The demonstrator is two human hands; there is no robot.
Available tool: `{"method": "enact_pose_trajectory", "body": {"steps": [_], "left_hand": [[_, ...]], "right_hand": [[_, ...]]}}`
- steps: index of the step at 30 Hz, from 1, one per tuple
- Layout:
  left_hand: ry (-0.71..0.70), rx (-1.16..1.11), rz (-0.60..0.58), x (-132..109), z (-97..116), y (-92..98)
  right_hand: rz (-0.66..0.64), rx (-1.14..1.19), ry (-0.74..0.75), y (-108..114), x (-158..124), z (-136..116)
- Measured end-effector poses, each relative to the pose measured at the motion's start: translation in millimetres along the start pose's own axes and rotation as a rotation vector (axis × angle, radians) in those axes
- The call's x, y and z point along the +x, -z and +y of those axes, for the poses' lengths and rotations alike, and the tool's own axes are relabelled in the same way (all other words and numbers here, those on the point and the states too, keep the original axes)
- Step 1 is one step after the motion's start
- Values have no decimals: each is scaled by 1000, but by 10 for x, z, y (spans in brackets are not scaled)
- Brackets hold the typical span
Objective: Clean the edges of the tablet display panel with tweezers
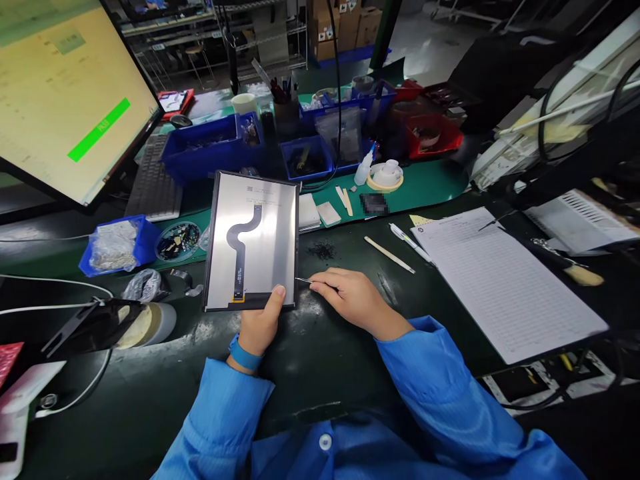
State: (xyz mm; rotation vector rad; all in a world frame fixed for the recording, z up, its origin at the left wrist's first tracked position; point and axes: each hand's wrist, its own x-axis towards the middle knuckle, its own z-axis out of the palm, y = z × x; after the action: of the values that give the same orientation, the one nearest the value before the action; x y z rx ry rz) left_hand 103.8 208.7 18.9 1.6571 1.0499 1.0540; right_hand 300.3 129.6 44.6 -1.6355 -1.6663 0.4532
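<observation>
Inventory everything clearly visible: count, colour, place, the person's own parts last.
Panel: 1, silver, held centrally
Tool: 1, metallic, beside panel
Monitor: 1, yellowish screen, upper left
Keyboard: 1, dark, beside monitor
Bins: several, blue or red, rear, left
Dish: 1, clear, left of panel
Bottle: 1, white, rear
Papers: uncountable, white, right
Pen: 1+, white, beside papers
Stick: 1, beige, left of pen
Brush: 1, pale bristles, right
Bench: 1, dark, central
Cartons: several, brown, background
Sleeves: 2, blue, foreground
Wristband: 1, blue, left wrist
Left hand: 1, bare, panel's lower edge
Right hand: 1, bare, on tool
</observation>
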Motion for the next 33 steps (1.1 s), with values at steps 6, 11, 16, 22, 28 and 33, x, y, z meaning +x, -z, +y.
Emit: {"method": "enact_pose_trajectory", "body": {"steps": [6,11,16,22,28,33], "left_hand": [[10,-2,-10,1,19,0],[2,28,5,2,20,8],[-29,37,2,4,2,7],[-29,33,20,1,11,0],[-3,52,17,-21,11,12],[-20,58,30,-25,-3,18]], "right_hand": [[19,68,-89,-9,-5,-18],[8,-17,5,10,-3,2],[12,39,-66,-3,-15,-1],[-11,-1,-38,12,4,-12],[-10,71,-132,5,3,-35],[-7,54,-78,0,3,-21]]}}
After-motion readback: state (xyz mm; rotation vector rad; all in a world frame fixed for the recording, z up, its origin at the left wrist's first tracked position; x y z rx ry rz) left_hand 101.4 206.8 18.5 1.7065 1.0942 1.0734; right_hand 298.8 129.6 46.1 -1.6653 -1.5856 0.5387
